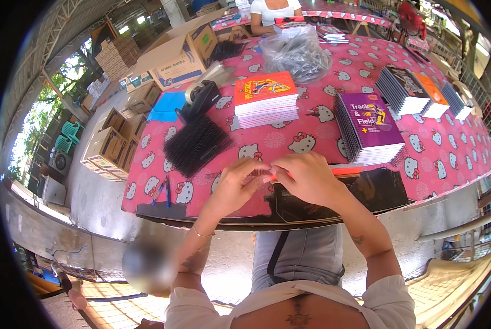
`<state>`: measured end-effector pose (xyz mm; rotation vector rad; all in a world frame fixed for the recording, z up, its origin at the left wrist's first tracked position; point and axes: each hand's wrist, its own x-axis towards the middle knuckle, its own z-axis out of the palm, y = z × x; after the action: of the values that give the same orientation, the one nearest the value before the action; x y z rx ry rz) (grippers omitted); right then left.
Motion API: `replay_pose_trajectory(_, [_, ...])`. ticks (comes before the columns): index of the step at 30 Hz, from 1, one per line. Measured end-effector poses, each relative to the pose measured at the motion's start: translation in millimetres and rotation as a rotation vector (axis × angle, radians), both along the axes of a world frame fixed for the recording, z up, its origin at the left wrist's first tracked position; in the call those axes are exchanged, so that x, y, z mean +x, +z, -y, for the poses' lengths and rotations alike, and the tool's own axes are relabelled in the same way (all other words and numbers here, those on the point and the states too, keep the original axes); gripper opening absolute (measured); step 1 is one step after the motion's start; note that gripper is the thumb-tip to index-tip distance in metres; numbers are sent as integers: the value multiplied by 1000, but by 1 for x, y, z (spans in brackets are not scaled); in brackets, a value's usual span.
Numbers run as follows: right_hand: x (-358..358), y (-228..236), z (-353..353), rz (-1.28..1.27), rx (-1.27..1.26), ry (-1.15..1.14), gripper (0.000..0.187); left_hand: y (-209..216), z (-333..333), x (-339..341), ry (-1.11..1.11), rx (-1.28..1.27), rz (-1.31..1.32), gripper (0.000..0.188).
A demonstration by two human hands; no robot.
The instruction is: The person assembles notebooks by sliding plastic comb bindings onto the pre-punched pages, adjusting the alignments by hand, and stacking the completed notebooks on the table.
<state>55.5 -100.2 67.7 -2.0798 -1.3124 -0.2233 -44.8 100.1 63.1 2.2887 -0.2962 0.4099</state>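
Note:
Just above the table's near edge, a thin notebook with a red-orange cover (346,170) is held nearly edge-on. My right hand (308,176) closes over its left part, fingers bent and thumb tucked under. Against those fingertips, my left hand (239,181) pinches at the notebook's left end. A thin strip shows between the left fingers, too small to make out. Left of my hands lies a heap of black spiral binding coils (197,146). Beyond them stands a stack of orange-covered notebooks (265,98); to the right is a stack of purple-covered spiral notebooks (370,127).
A black tape dispenser (202,98) stands beside a blue sheet (167,107). Blue-handled tools (167,193) lie at near left. A clear plastic bag (297,55) and an open carton (182,57) sit farther back. More notebooks (401,90) stand right. Across the table sits a person (276,13).

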Motion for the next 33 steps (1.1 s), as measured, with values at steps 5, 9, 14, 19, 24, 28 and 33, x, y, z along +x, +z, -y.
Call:
replay_pose_trajectory(5, [3,3,1,-90,13,97,14,2,2,-1,45,-57,54,23])
replay_pose_trajectory(9, [2,2,2,-87,26,122,15,1,-7,-1,31,-77,-82,21])
replay_pose_trajectory(14, [3,4,2,-134,100,144,13,11,-3,0,-12,-24,-41,20])
replay_pose_trajectory(19, [4,3,0,-148,106,104,13,11,-6,4,-43,-8,-22,20])
replay_pose_trajectory(24, [-10,14,16,357,255,-80,18,7,-9,5,-34,173,78,22])
replay_pose_trajectory(28, [-8,-5,37,101,18,-81,16,10,7,8,-47,168,53,22])
replay_pose_trajectory(33, [-4,-4,31,136,75,-48,8,0,1,16,-43,163,24,18])
